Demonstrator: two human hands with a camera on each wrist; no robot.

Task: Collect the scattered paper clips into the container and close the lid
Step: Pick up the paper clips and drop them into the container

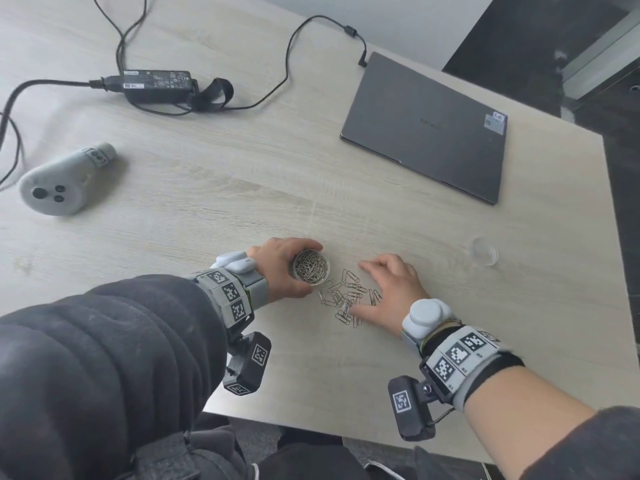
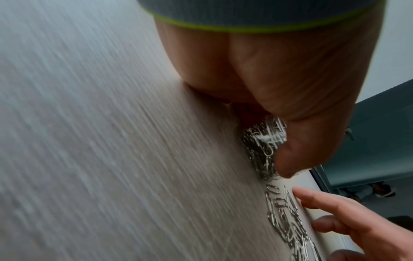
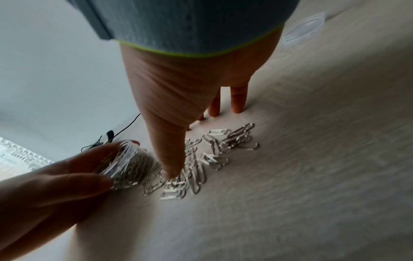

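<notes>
Shiny metal paper clips [image 1: 346,297] on a matt wood-grain table [image 1: 207,209]; clear glossy plastic container [image 1: 311,269]

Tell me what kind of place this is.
Probably an office or study desk. A closed laptop and a power adapter with its cables lie on a pale wood-grain table, and loose paper clips sit by a clear container.

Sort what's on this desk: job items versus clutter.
Job: container, held by left hand; loose clips beside right hand; lid.
Clutter: laptop, charger, controller.
</notes>
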